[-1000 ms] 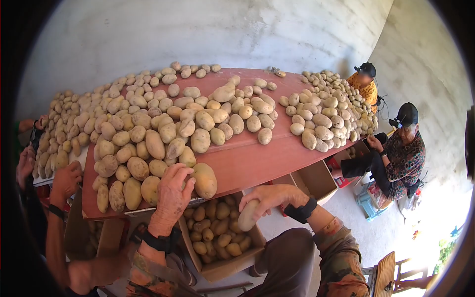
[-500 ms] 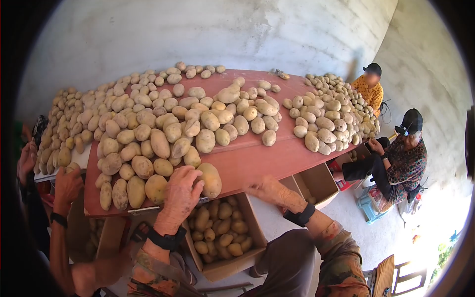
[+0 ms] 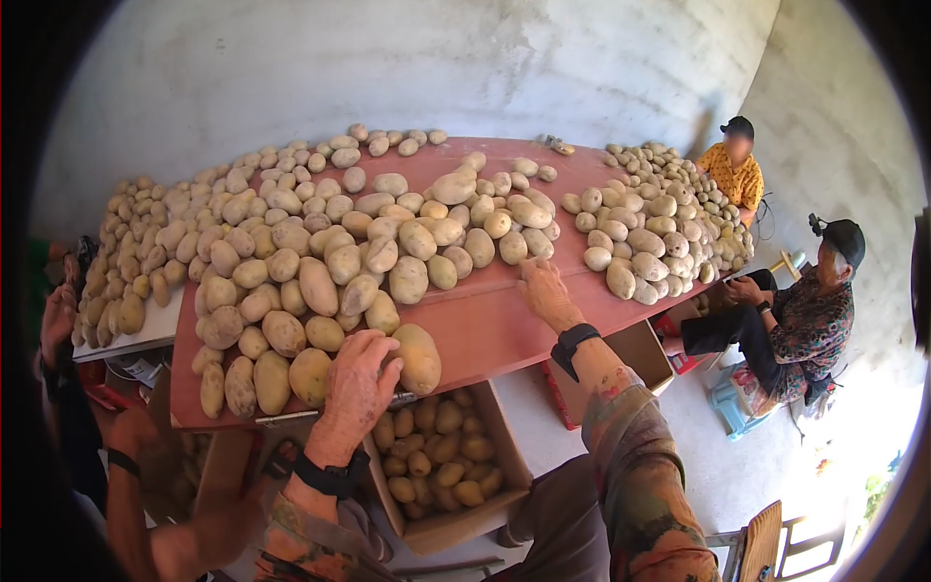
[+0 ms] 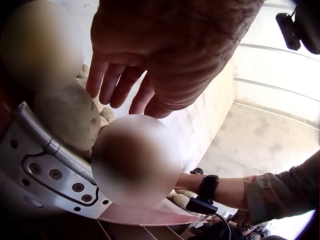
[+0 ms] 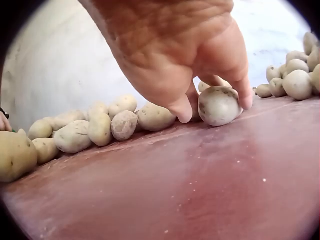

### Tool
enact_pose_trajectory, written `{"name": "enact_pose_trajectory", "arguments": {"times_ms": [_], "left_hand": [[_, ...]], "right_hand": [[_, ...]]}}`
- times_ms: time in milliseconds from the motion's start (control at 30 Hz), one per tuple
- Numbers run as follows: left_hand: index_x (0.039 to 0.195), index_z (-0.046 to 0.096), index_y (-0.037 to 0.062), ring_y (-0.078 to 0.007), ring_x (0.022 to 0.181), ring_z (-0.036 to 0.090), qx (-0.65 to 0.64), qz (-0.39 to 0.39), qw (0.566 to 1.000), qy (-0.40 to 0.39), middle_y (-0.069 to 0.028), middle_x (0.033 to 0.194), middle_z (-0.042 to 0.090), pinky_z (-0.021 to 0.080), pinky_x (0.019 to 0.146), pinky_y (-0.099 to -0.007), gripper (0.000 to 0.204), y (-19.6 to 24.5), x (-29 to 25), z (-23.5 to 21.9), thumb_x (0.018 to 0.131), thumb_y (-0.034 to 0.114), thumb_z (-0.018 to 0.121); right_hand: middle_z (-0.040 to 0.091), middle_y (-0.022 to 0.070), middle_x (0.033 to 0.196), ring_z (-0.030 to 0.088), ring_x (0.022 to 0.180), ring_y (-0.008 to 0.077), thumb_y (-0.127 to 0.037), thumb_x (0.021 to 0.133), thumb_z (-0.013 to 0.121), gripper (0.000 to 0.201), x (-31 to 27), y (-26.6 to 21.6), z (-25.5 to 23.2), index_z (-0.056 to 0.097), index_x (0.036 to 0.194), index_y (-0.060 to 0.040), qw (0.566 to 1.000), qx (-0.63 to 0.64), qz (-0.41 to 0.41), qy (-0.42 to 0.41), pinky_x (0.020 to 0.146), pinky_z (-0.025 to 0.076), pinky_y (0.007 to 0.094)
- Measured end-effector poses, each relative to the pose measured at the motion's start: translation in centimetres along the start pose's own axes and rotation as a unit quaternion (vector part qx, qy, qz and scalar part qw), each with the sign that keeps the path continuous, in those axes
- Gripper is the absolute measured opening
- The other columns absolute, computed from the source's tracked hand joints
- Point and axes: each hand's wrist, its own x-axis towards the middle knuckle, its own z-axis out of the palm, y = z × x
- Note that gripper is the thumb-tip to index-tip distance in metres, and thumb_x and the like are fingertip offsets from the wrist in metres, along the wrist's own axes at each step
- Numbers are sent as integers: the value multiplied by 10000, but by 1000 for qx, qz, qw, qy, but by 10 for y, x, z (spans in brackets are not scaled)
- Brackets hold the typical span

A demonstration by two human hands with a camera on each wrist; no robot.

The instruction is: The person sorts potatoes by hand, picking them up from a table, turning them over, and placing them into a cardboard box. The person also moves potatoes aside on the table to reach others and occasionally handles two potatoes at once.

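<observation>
My left hand (image 3: pixel 357 388) rests at the table's near edge, beside a large potato (image 3: pixel 417 359). Its fingers hang loosely bent in the left wrist view, with nothing in the palm (image 4: pixel 165 65). My right hand (image 3: pixel 550 296) reaches over the table to the near right edge of the potato heap (image 3: pixel 320 233). In the right wrist view its thumb and fingers come down around a pale, dark-spotted potato (image 5: pixel 219 106), which sits on the red tabletop (image 5: pixel 225 175). From the head view that potato is hidden under the hand.
Below the table edge stands a cardboard box (image 3: pixel 519 456) of potatoes, with another box (image 3: pixel 645 354) to its right. A second potato heap (image 3: pixel 659 223) covers the table's right end. Two people (image 3: pixel 805 310) sit on the right; another person's hands (image 3: pixel 131 432) work at the left.
One second ago my right hand held a potato above the box. It swung right without a visible potato, then forward onto the table. My left hand stays beside the large potato.
</observation>
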Motion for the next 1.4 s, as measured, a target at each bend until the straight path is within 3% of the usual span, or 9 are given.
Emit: {"name": "enact_pose_trajectory", "arguments": {"times_ms": [300, 500, 600, 700, 800, 900, 1100, 1200, 1400], "left_hand": [[1025, 634, 23, -370, 979, 593, -16, -2, 1000, 11, -165, 1058, 603, 486, 852, -420, 208, -4, 3, -1, 824, 70, 654], [1035, 615, 13, -365, 961, 595, 2, 4, 1000, 3, -156, 1042, 604, 486, 836, -415, 219, 1, 2, -6, 823, 51, 655], [1038, 607, 12, -369, 963, 593, 2, 9, 1000, -1, -161, 1034, 605, 485, 829, -418, 220, 1, 2, -6, 827, 52, 652], [1033, 608, 12, -371, 967, 591, 17, 22, 1000, 0, -164, 1028, 607, 485, 830, -415, 210, -4, 1, -3, 833, 61, 649], [1033, 613, 10, -371, 927, 612, -3, -14, 1000, 0, -162, 996, 619, 497, 806, -407, 199, -1, 2, -5, 843, 64, 642], [1031, 625, 19, -349, 877, 639, -9, -42, 999, -2, -157, 966, 634, 510, 774, -397, 183, -1, 0, -3, 858, 78, 638], [1023, 635, 37, -341, 877, 642, 32, -15, 999, 11, -144, 951, 644, 510, 764, -397, 171, 0, 1, 2, 864, 99, 647], [1022, 635, 38, -348, 881, 638, 37, -5, 999, 16, -144, 954, 644, 508, 763, -400, 172, 1, 2, 2, 863, 103, 649], [1017, 635, 37, -359, 885, 630, 39, 1, 999, 9, -149, 949, 638, 503, 764, -410, 172, -2, 3, 5, 857, 99, 650]], "right_hand": [[480, 140, 1264, 471, 1175, 429, -76, 785, 704, 306, 17, 13, 16, 607, 1068, -141, 999, 29, 41, 0, 940, 485, 500], [569, 141, 1107, 551, 1088, 384, -17, 749, 665, 285, -16, 1, 19, 595, 1010, -107, 981, 129, 34, 140, 882, 490, 479], [626, 134, 974, 643, 864, 301, -58, 778, 652, 264, -51, -36, -2, 588, 1032, -85, 965, 206, 8, 162, 712, 530, 412], [656, 107, 839, 618, 638, 225, -143, 822, 639, 227, -70, -65, -34, 605, 1032, -62, 899, 422, 114, 41, 554, 510, 334], [665, 70, 754, 583, 570, 188, -222, 854, 620, 219, -82, -67, -53, 638, 974, -39, 865, 488, 64, -97, 502, 487, 303], [659, 75, 748, 595, 610, 183, -253, 878, 604, 219, -104, -85, -71, 655, 882, -39, 895, 389, 29, -216, 511, 486, 312], [676, 54, 802, 617, 739, 187, -307, 911, 605, 280, -112, -90, -62, 684, 943, -40, 914, 233, -164, -291, 646, 509, 327], [693, 76, 869, 636, 783, 211, -301, 907, 625, 284, -115, -95, -63, 685, 993, -37, 886, 207, -111, -399, 652, 524, 344], [706, 123, 954, 663, 822, 231, -239, 869, 685, 315, -107, -92, -55, 662, 1115, -42, 903, 173, -84, -384, 672, 551, 381]]}}
